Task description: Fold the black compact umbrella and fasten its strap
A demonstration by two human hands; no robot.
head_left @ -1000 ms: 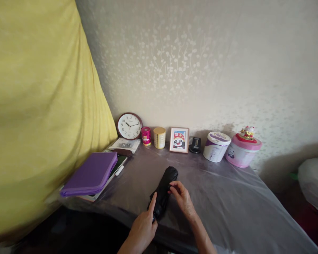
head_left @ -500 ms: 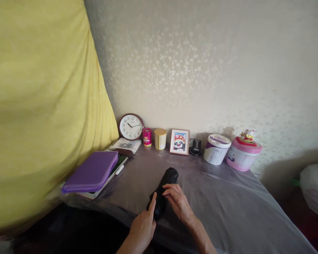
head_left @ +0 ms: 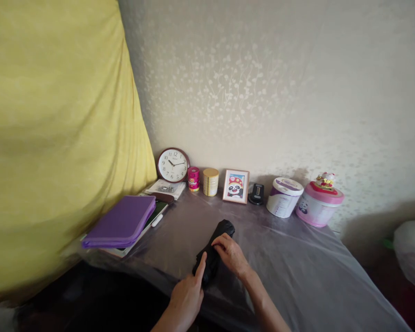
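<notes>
Head view, the only one here: a folded black umbrella (head_left: 225, 227) was laid at a slant near the front edge of a table covered with a greyish, shiny tablecloth (head_left: 304, 272), with its far end pointed up and a bit to the right. The near end was gripped by the left hand (head_left: 187, 295), index finger stretched out along the fabric; the handle was pretty much hidden by that hand, so not much can be said about it. The right hand (head_left: 231, 254) was bent over the middle of the umbrella from the right side, thumb and fingertips drawn close together against the fabric. Whether anything was actually pinched between them can't be told, way too small and dark.

Off to the left, a purple zip folder (head_left: 121, 221) was stacked on some flat stuff, with a small white item (head_left: 157, 220) set just beside it. Along the wall, left to right, these were lined up: a round clock (head_left: 173, 165) leaned back, a magenta tin (head_left: 193, 180), a yellow-lidded canister (head_left: 210, 183), a panda picture in a frame (head_left: 235, 186), a little black gadget (head_left: 257, 194), a white-and-purple tub (head_left: 284, 199) and a pink-lidded tub (head_left: 318, 207) topped by a lucky cat figurine (head_left: 325, 181).
</notes>
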